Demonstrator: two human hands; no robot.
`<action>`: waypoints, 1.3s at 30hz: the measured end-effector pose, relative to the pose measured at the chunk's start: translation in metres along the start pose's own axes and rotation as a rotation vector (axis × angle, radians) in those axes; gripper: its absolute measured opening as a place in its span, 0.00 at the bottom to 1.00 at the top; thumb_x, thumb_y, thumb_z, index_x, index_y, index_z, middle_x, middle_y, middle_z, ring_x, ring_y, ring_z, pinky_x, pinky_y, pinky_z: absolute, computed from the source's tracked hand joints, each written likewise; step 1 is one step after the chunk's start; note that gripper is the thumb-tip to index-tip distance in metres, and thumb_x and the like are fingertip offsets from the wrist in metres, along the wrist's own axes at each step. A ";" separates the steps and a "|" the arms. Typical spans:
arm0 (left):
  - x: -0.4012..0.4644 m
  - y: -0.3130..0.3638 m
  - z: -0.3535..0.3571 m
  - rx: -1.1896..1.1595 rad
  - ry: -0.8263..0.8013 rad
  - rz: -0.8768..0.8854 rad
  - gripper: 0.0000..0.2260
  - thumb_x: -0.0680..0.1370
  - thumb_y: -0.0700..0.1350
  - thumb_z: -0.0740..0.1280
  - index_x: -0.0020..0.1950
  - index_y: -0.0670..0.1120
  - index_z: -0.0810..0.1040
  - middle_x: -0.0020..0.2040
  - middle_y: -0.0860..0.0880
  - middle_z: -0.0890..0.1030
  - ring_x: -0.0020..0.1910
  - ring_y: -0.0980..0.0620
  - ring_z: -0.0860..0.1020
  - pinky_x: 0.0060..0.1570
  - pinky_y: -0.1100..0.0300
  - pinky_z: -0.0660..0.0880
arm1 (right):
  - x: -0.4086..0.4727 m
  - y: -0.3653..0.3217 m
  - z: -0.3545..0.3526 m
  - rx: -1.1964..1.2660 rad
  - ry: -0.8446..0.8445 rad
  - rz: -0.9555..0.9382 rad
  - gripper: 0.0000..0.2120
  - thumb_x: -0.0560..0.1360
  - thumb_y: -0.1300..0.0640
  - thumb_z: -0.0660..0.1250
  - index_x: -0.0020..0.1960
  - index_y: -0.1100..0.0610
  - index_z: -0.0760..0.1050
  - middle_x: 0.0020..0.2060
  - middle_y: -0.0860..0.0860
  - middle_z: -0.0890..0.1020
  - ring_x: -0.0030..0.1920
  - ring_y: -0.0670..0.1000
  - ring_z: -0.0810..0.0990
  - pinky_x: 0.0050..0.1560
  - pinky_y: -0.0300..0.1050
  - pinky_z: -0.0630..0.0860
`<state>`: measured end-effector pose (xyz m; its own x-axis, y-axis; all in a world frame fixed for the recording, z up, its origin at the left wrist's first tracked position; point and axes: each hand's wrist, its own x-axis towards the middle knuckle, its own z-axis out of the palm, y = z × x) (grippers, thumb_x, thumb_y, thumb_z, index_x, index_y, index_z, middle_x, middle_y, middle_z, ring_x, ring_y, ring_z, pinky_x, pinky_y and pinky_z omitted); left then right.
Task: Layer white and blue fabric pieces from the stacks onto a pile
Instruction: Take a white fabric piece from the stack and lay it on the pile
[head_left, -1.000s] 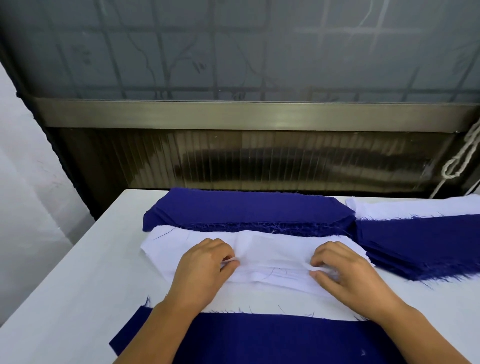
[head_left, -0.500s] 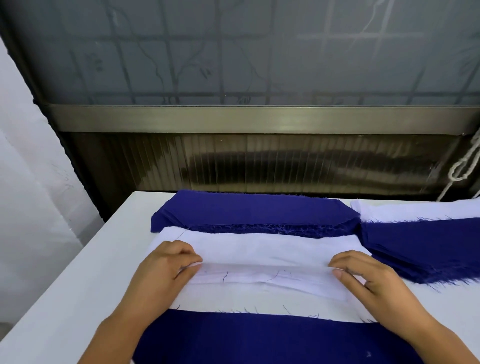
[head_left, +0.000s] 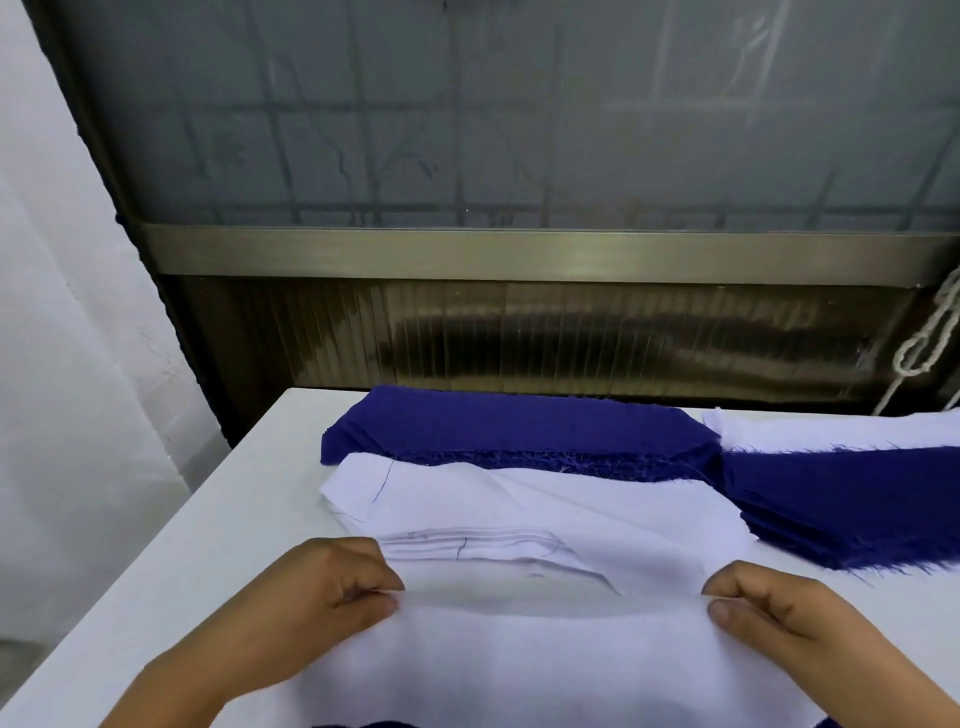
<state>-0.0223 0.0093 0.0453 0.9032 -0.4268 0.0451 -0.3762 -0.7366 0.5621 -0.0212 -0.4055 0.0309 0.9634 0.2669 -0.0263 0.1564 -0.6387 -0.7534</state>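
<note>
Below the white stack (head_left: 519, 499) on the table (head_left: 249, 519), a lifted white piece (head_left: 545, 660) covers nearly all of the pile; only slivers of blue (head_left: 363, 724) show at the bottom edge, cut off by the frame. The left hand (head_left: 322, 597) and right hand (head_left: 779, 608) each pinch a far corner of this piece between thumb and curled fingers. Behind the white stack lies a blue stack (head_left: 519, 421); to its right a second blue stack (head_left: 841, 499) overlaps more white fabric (head_left: 831, 428), both running out of view. A knotted cord (head_left: 930, 338) hangs beyond.
</note>
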 end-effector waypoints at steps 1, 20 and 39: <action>0.004 -0.002 0.000 -0.011 -0.008 -0.043 0.12 0.76 0.45 0.71 0.42 0.64 0.81 0.45 0.61 0.80 0.43 0.60 0.79 0.43 0.69 0.72 | 0.005 -0.001 -0.001 0.016 -0.025 0.027 0.07 0.77 0.53 0.67 0.40 0.46 0.77 0.30 0.45 0.76 0.30 0.41 0.69 0.34 0.30 0.65; 0.110 -0.013 -0.026 0.402 0.402 -0.134 0.04 0.79 0.47 0.66 0.52 0.54 0.78 0.45 0.57 0.76 0.42 0.57 0.73 0.37 0.73 0.63 | 0.123 -0.006 -0.007 -0.416 0.337 0.014 0.06 0.82 0.52 0.56 0.50 0.50 0.71 0.35 0.45 0.79 0.36 0.47 0.78 0.40 0.51 0.78; 0.113 -0.007 -0.035 0.153 0.896 -0.090 0.08 0.79 0.43 0.66 0.54 0.44 0.83 0.51 0.48 0.81 0.47 0.56 0.75 0.47 0.70 0.68 | 0.124 -0.051 -0.020 -0.110 0.755 -0.235 0.04 0.79 0.53 0.62 0.51 0.45 0.74 0.43 0.35 0.76 0.46 0.39 0.76 0.44 0.33 0.71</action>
<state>0.0896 -0.0151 0.0750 0.7287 0.1560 0.6668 -0.2622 -0.8360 0.4821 0.0943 -0.3540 0.0789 0.7836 -0.1326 0.6070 0.3561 -0.7047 -0.6136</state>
